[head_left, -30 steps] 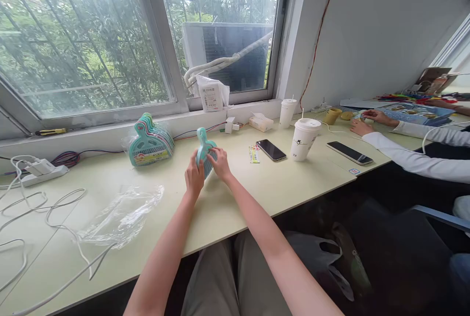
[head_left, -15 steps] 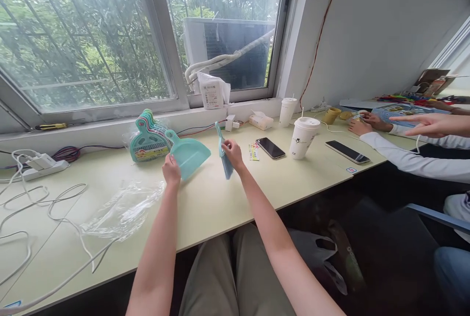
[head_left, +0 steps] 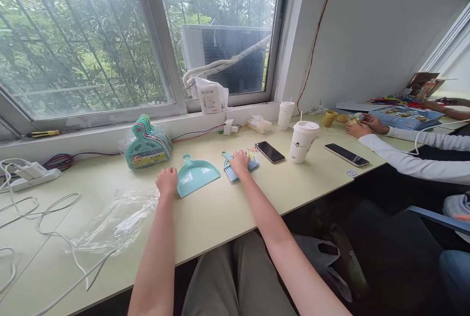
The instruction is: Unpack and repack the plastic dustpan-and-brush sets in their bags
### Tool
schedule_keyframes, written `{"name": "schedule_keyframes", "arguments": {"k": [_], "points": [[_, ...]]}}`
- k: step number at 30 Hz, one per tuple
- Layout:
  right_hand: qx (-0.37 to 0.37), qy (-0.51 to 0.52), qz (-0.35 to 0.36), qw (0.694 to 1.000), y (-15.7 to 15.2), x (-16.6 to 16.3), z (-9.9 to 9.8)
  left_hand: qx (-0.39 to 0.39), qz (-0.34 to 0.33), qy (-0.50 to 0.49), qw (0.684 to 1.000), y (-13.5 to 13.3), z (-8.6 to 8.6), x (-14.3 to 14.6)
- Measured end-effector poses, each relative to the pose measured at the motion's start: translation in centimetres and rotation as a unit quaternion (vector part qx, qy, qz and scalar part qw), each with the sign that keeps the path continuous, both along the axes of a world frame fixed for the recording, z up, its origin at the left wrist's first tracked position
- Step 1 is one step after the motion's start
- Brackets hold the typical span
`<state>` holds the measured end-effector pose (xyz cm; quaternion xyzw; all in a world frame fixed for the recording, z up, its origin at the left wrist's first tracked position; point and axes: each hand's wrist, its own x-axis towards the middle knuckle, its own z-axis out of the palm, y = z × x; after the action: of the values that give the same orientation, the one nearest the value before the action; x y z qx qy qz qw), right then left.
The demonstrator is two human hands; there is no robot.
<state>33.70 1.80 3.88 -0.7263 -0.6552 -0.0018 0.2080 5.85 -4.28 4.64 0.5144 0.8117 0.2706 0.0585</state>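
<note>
Dustpan (head_left: pixel 196 174) lies flat at frame centre on the table (head_left: pixel 220 213), just right of the loosely curled, empty left hand (head_left: pixel 167 180). Brush (head_left: pixel 235 169) is pressed down under the right hand (head_left: pixel 240 162), fingers closed over it. Set-down step is judged nearly complete; release of the brush is called for next.

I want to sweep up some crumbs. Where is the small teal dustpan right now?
In the head view the teal dustpan lies flat on the table, just right of the left hand and left of the small brush under the right hand.
</note>
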Motion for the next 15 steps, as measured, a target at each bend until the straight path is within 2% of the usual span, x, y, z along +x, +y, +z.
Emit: {"name": "schedule_keyframes", "arguments": {"k": [9, 15], "points": [[-0.013, 0.004, 0.013, 1.000, -0.5, 0.2, 0.0, -0.012, -0.033, 0.025, 0.999, -0.4, 0.0, 0.6], [0.020, 0.050, 0.013, 0.998, -1.1, 0.2, 0.7, -0.020, -0.022, 0.058, 0.998, -0.7, 0.3, 0.9]]}}
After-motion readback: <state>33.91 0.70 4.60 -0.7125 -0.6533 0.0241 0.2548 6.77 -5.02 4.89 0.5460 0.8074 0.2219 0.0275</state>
